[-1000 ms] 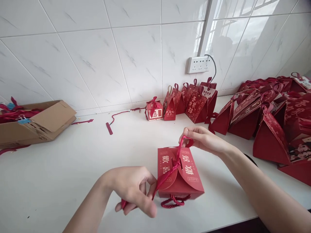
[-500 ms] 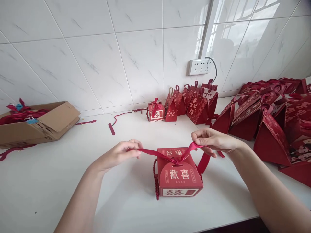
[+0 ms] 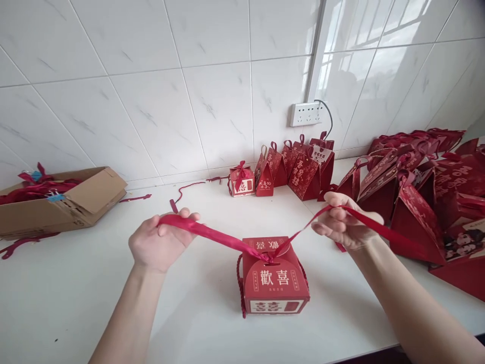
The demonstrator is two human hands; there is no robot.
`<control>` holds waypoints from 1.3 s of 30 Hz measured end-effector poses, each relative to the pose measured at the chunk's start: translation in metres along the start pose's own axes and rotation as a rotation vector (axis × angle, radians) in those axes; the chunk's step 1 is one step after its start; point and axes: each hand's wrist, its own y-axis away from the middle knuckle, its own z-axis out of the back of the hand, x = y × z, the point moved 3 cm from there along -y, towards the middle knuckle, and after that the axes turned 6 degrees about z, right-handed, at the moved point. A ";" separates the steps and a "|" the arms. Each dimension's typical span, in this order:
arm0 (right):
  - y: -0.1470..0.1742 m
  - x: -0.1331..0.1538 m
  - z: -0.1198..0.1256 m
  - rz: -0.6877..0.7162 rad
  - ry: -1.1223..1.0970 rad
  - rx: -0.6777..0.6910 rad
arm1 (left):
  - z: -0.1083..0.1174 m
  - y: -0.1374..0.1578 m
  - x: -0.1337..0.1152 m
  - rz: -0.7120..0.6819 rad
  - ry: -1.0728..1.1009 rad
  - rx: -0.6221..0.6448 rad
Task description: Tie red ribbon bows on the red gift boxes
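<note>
A red gift box [image 3: 276,283] with pale Chinese lettering stands on the white table in front of me. A red ribbon [image 3: 215,236] is knotted at the slot on its top, and its two ends spread left and right. My left hand [image 3: 162,241], palm turned up, pinches the left end, which is pulled taut. To the right of the box, my right hand [image 3: 343,222] grips the other end between thumb and fingers, and a loose tail trails over toward the forearm. Twisted dark red cord [image 3: 241,288] hangs at the box's sides.
At the left lies an open cardboard box [image 3: 87,194] with red ribbons inside. By the wall stand a small bowed gift box [image 3: 242,186] and several triangular red boxes [image 3: 303,177]. Many more red boxes [image 3: 417,217] crowd the right. A power strip [image 3: 306,115] is on the tiles.
Both hands have rotated and drawn farther apart, the left outward and the right slightly outward. The ribbon ends are more stretched. The view has shifted slightly.
</note>
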 end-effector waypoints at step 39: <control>0.048 0.027 0.000 -0.195 0.589 0.217 | -0.027 0.029 -0.014 0.430 -0.910 0.182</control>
